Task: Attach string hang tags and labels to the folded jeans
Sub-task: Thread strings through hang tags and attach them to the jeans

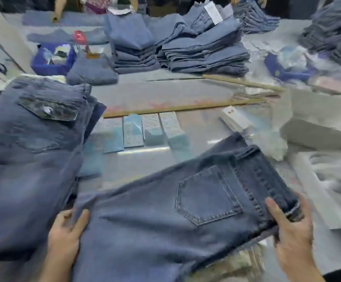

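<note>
A folded pair of dark blue jeans (165,216) lies tilted across the near table, back pocket up. My left hand (66,231) grips its left edge, thumb on top of the cloth. My right hand (289,231) grips the waistband end at the right. A row of several label sheets (143,130) lies flat on the table beyond the jeans. A small stack of white hang tags (235,119) sits to the right of them. A tall pile of jeans (29,159) stands at my left.
Stacks of folded jeans (185,47) fill the far side of the table. A blue basket (51,60) sits far left, another (287,68) far right. A wooden stick (181,107) lies across the middle. White boxes (320,135) stand at the right. Other people's arms show at the back.
</note>
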`<state>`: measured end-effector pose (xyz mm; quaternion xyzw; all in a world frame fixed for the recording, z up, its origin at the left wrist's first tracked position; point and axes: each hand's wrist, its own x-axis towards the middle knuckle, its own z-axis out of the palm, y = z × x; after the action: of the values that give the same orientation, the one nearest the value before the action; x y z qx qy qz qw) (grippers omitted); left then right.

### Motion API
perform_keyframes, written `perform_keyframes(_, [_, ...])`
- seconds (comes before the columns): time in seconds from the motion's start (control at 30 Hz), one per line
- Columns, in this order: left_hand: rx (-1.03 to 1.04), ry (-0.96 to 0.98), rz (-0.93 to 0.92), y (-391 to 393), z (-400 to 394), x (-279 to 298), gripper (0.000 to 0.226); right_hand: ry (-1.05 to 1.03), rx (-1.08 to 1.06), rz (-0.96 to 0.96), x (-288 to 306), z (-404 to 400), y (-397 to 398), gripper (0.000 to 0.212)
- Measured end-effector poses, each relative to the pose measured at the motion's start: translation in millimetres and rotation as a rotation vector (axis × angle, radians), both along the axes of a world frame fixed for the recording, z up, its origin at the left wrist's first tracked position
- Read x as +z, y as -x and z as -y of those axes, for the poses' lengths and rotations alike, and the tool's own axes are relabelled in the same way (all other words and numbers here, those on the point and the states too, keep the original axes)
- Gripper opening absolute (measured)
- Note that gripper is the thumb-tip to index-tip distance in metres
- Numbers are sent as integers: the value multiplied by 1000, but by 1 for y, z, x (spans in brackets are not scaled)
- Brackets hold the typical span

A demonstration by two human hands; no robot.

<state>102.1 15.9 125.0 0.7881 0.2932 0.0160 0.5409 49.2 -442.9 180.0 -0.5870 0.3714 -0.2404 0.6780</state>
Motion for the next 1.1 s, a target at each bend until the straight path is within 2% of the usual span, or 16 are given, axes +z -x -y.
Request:
perform_keyframes(0.07, [-26,43,-196,21,25,-46,22,15,69,-406,-43,-2,39,55])
perform_keyframes(0.13, [-60,115,-270,30,33,-67,32,-11,162,-557,-72,-1,59,57])
perform_keyframes(0.23, [-115,18,-270,21,27,-68,48,38,185,-574,-78,10,50,41])
perform_keyframes(0.27, [-129,-30,-255,20,29,-62,49,90,193,-586,-77,15,45,35])
perform_keyframes(0.33, [-128,-103,-172,18,30,-55,36,213,177,-593,-75,25,38,24])
perform_keyframes(0.43, [-97,-194,-37,7,23,-55,44,366,161,-543,-73,26,44,16])
perform_keyframes(0.53, [-230,-326,-178,-10,26,-59,35,435,137,-604,-86,15,62,13])
perform_keyframes(0.6, [-352,-487,-244,-23,32,-62,57,460,210,-713,-92,9,67,7])
perform_keyframes(0.63, [-370,-565,-207,-30,37,-63,65,475,244,-745,-93,10,66,9])
perform_keyframes(0.7, [-420,-673,-23,-37,56,-57,60,538,284,-747,-91,14,62,13])
perform_keyframes(0.77, [-496,-610,200,-36,90,-50,39,579,321,-698,-87,15,56,16])
perform_keyframes(0.83, [-608,-438,280,-41,136,-40,25,617,367,-685,-89,11,46,16])
perform_keyframes(0.9, [-754,-363,314,-47,185,-41,27,671,410,-713,-96,2,36,16])
perform_keyframes(1.0, [-989,-455,416,-58,247,-51,41,760,392,-767,-108,-7,25,14])
perform_keyframes(1.1, [-1102,-530,342,-57,285,-70,45,741,353,-750,-115,-6,25,17])
